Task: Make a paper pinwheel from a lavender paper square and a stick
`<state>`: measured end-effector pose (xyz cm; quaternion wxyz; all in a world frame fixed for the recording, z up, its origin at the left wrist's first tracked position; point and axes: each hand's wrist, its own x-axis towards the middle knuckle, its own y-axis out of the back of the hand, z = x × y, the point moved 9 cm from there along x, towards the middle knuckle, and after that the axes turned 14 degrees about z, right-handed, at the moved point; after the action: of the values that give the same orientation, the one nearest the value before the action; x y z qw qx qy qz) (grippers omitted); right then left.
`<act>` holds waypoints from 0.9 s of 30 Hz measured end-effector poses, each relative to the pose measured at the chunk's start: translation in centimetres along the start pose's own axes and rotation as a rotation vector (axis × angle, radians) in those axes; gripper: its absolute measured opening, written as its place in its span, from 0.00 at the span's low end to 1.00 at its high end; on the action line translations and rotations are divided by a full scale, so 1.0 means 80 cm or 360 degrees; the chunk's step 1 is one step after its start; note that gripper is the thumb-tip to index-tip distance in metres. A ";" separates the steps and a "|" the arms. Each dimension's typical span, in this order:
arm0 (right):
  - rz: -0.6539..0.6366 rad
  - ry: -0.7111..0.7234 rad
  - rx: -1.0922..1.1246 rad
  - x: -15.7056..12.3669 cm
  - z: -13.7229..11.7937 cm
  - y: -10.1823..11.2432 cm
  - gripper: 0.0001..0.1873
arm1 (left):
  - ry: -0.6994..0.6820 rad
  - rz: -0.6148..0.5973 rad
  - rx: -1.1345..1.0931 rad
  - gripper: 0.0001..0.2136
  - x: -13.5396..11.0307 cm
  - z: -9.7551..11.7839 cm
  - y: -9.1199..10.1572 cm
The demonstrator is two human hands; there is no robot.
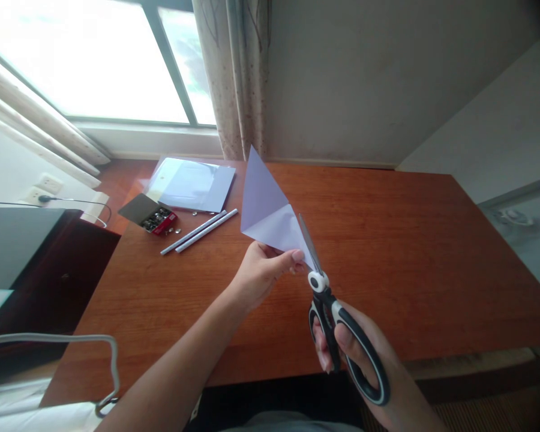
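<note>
My left hand [267,270] pinches the lower edge of a pale lilac sheet of paper [265,195], thumb on top. A crease crosses the sheet, and its upper part stands up to a point. My right hand [360,342] grips a pair of scissors [320,285] with black and white handles, the thumb and fingers through the loops. The blades point up and away, and the paper's right corner lies at them close to the pivot. Whether the blades are fully closed on the paper is hard to make out.
Two rolled paper sticks [207,232] lie on the wooden table [387,258], left of the paper. Behind them are an open red box [159,222] of small metal pieces, several loose ones beside it, and a stack of sheets [193,183]. A curtain [240,78] hangs at the window.
</note>
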<state>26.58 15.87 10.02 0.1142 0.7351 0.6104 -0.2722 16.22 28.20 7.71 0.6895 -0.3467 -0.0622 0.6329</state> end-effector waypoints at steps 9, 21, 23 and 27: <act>-0.0013 -0.0074 0.0069 0.003 0.012 -0.001 0.30 | 0.0057 0.0016 -0.0048 0.12 -0.001 -0.001 0.000; 0.0002 -0.0093 0.0100 0.002 0.011 0.000 0.30 | 0.0067 0.0035 -0.0051 0.12 -0.002 -0.001 0.001; -0.0004 -0.0102 0.0100 0.002 0.012 -0.001 0.30 | 0.0067 0.0029 -0.0050 0.13 -0.002 -0.001 0.000; -0.0009 -0.0051 0.0090 0.001 0.007 -0.002 0.30 | 0.0070 0.0039 -0.0033 0.13 -0.003 -0.002 0.000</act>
<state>26.30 15.70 9.52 0.1024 0.7318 0.6025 -0.3015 16.26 27.95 7.67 0.6792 -0.3685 -0.0493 0.6328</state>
